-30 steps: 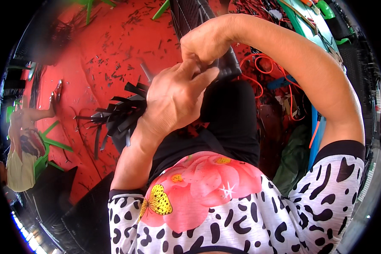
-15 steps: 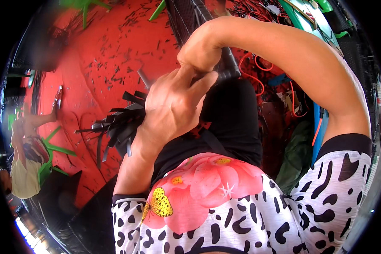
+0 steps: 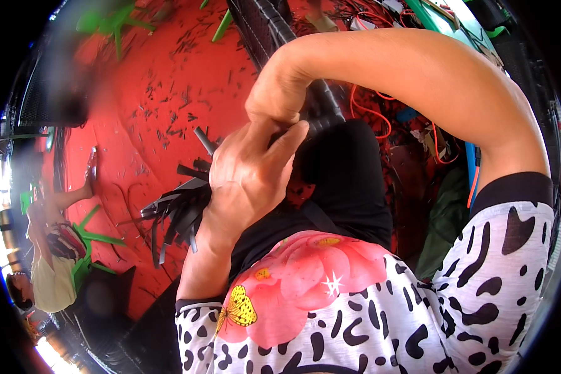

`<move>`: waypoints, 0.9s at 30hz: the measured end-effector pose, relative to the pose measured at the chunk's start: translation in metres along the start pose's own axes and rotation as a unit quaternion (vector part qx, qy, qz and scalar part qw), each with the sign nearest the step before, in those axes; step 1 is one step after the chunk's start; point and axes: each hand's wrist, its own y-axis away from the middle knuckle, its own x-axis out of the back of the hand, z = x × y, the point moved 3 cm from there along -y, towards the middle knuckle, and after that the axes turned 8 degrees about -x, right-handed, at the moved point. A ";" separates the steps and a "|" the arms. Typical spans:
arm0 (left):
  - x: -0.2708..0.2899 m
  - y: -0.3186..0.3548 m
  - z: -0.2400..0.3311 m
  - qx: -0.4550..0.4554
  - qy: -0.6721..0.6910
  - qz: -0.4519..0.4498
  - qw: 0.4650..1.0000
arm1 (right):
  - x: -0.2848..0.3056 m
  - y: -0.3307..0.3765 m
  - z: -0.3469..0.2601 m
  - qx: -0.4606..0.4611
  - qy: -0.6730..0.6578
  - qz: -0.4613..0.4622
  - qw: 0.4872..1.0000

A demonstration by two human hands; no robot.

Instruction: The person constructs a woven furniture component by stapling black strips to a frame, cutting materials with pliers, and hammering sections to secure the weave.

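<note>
hands have drawn closer at frame centre since a moment ago, left hand [image 3: 246,177] and right hand [image 3: 279,93] both clamped on the black corrugated tube [image 3: 274,28], black strips [image 3: 174,212] bunched beneath on the red floor [image 3: 143,112].

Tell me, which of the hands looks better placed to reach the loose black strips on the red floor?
Probably the left hand: the bundle of black strips fans out just beside its wrist. The right hand sits higher, closed around the black ribbed tube.

Red floor [image 3: 149,112] carried scattered short black offcuts [image 3: 187,43], bundle of black strips [image 3: 174,215], orange cable [image 3: 371,115] and green plastic chair [image 3: 112,22].
</note>
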 end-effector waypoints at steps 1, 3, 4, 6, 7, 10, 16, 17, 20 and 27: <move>0.000 0.000 0.000 0.005 0.009 0.000 1.000 | -0.002 -0.002 0.003 -0.005 -0.026 -0.011 1.000; 0.000 -0.001 0.000 0.008 0.013 -0.004 1.000 | -0.007 -0.007 0.005 0.026 -0.096 -0.009 0.995; 0.000 -0.001 0.001 0.015 0.015 -0.006 1.000 | -0.007 -0.008 0.004 0.058 -0.163 -0.010 0.985; 0.001 0.000 0.001 0.020 0.011 -0.007 1.000 | -0.007 0.003 0.000 0.043 -0.153 0.014 0.987; 0.001 -0.001 0.001 0.022 0.008 -0.009 1.000 | -0.005 0.012 -0.004 0.026 -0.144 0.039 0.988; 0.000 -0.002 0.000 0.026 0.008 -0.011 1.000 | -0.003 0.024 -0.009 0.013 -0.094 0.082 0.992; 0.006 -0.004 0.000 0.057 -0.016 -0.059 0.997 | -0.037 0.077 -0.015 0.081 -0.096 0.537 0.834; 0.000 -0.001 -0.006 0.043 -0.009 -0.030 0.999 | -0.047 0.082 -0.018 0.092 -0.083 0.581 0.804; -0.002 -0.003 -0.005 0.049 0.019 0.018 0.998 | -0.078 0.086 -0.023 0.085 0.019 0.674 0.734; -0.001 -0.008 -0.006 0.078 0.054 0.038 0.995 | -0.096 0.065 -0.021 0.044 0.029 0.733 0.678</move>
